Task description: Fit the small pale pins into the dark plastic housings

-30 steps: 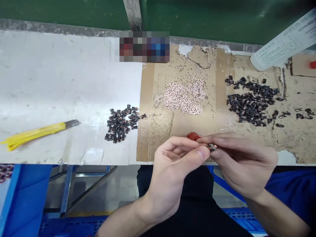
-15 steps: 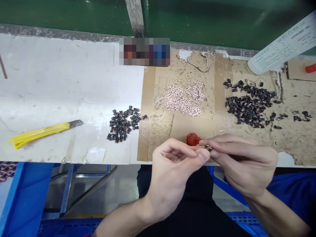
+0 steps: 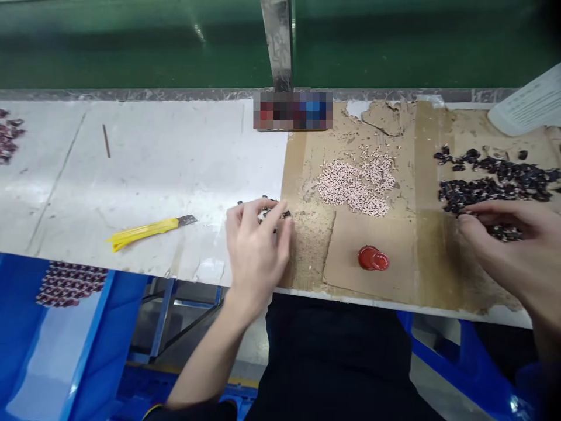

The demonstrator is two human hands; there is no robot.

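My left hand (image 3: 258,251) is over the small pile of black parts (image 3: 286,214) on the white board. Its fingers are curved and apart, and they cover most of that pile. At the right, the thumb and forefinger of my right hand (image 3: 504,240) come together on a small black part at the near edge of the larger heap of black parts (image 3: 495,184). Between the hands lie many tiny pinkish pieces (image 3: 357,184) on the cardboard. Nearer to me, a red round dish (image 3: 367,257) overlaps a smaller glossy red disc (image 3: 380,261).
A yellow utility knife (image 3: 146,233), blade out, lies on the white board (image 3: 210,158). Beyond it is a thin brown stick (image 3: 106,141). A translucent white bottle (image 3: 526,102) leans in at the right. A blue bin (image 3: 92,345) stands below the left edge. A metal post (image 3: 278,47) rises behind.
My hands were together over the red dish, pinching a small black part. They have parted: left hand to the left pile, right hand to the right heap. The view has shifted left.
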